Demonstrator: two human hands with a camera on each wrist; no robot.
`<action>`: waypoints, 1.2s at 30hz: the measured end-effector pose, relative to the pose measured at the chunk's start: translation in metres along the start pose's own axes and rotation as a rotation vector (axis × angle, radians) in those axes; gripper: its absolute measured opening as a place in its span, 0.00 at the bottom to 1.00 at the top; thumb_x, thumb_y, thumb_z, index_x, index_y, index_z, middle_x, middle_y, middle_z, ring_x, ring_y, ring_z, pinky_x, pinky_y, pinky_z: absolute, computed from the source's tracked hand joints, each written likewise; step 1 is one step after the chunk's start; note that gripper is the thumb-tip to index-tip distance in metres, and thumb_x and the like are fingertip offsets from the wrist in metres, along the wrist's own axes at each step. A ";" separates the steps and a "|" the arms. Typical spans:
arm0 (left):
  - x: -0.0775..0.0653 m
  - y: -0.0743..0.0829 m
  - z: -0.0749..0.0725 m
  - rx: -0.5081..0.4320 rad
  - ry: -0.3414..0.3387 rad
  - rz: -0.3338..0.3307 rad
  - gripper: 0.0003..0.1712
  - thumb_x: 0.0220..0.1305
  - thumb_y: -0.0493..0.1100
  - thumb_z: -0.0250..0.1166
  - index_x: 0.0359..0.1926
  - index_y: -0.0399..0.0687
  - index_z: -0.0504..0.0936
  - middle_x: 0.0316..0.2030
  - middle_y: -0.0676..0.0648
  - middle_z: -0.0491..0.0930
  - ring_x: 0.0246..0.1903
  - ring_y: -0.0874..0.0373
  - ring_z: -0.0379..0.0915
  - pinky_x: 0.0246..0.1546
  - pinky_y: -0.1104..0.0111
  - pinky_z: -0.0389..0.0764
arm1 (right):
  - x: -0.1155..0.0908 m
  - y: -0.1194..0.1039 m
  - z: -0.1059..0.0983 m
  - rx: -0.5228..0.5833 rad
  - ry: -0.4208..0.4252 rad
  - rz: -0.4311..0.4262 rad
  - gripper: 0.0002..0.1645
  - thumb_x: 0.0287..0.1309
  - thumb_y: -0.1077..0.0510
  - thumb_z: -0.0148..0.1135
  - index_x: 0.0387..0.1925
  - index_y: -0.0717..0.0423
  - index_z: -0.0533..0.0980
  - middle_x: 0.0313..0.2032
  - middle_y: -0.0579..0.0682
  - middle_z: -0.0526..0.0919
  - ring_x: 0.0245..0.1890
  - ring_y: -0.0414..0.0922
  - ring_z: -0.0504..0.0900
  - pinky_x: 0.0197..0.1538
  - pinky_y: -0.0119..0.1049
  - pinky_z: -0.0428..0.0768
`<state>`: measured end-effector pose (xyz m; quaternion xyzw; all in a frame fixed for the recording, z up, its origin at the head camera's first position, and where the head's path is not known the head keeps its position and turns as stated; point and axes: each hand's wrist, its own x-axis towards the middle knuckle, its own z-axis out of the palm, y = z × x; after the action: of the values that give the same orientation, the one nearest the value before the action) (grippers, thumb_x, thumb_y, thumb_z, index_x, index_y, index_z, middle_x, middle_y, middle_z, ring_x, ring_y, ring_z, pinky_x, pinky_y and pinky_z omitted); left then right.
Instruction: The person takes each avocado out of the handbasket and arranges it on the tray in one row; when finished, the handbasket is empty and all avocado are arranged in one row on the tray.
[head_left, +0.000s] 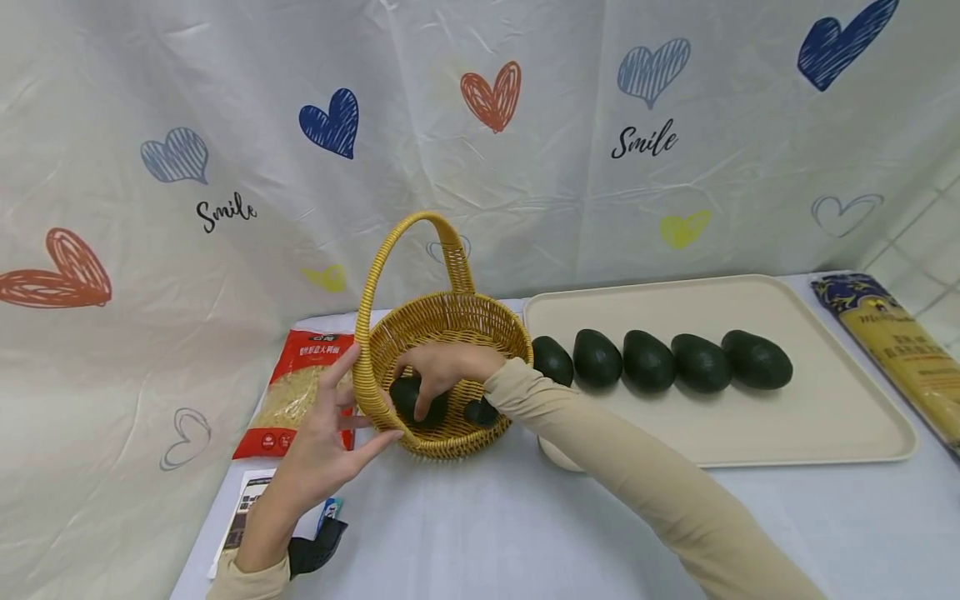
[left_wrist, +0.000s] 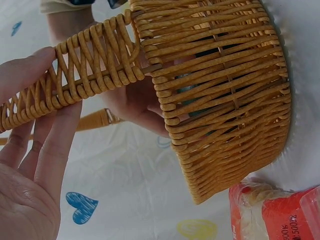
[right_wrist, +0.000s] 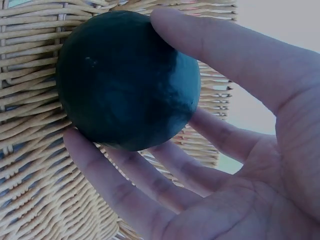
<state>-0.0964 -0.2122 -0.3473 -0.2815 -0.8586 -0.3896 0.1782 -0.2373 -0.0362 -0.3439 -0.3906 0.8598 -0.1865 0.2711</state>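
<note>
A yellow woven basket (head_left: 442, 450) with a tall arched handle stands on the table. My left hand (head_left: 322, 442) holds the basket's handle (left_wrist: 95, 62) near its lower end, thumb on one face and fingers on the other. My right hand (head_left: 442, 371) reaches down inside the basket and grips a dark green avocado (right_wrist: 127, 80), its thumb on one side and its fingers around the other. In the head view this avocado lies low in the basket, partly covered by the hand. Through the weave, the left wrist view shows bits of it.
Right of the basket, a cream tray (head_left: 825, 417) bears a row of several avocados (head_left: 650, 362). A red pasta bag (head_left: 281, 400) lies left of the basket, with a printed packet (head_left: 243, 517) nearer. A yellow pasta pack (head_left: 892, 342) lies beyond the tray. A heart-printed curtain (head_left: 555, 167) hangs behind.
</note>
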 end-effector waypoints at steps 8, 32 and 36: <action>0.000 -0.001 0.000 -0.005 -0.005 0.004 0.70 0.42 0.21 0.81 0.80 0.44 0.49 0.44 0.44 0.85 0.44 0.47 0.86 0.40 0.67 0.89 | 0.002 -0.006 0.003 -0.001 -0.028 0.018 0.42 0.56 0.58 0.80 0.71 0.52 0.72 0.64 0.49 0.76 0.60 0.43 0.74 0.61 0.37 0.77; -0.003 -0.001 0.005 0.015 -0.001 -0.029 0.74 0.40 0.20 0.82 0.82 0.48 0.48 0.51 0.38 0.84 0.45 0.48 0.86 0.41 0.72 0.87 | -0.158 0.062 -0.052 0.252 0.401 0.013 0.42 0.51 0.59 0.78 0.68 0.52 0.73 0.59 0.60 0.80 0.53 0.57 0.80 0.51 0.47 0.81; -0.003 -0.001 0.005 0.021 0.005 -0.017 0.74 0.39 0.20 0.82 0.82 0.47 0.48 0.53 0.37 0.83 0.47 0.51 0.85 0.41 0.72 0.87 | -0.217 0.087 -0.056 0.263 0.509 0.086 0.44 0.54 0.57 0.80 0.71 0.50 0.71 0.62 0.60 0.78 0.58 0.60 0.76 0.53 0.53 0.79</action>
<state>-0.0952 -0.2102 -0.3524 -0.2715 -0.8646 -0.3826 0.1799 -0.2018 0.1920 -0.2765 -0.2560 0.8844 -0.3766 0.1023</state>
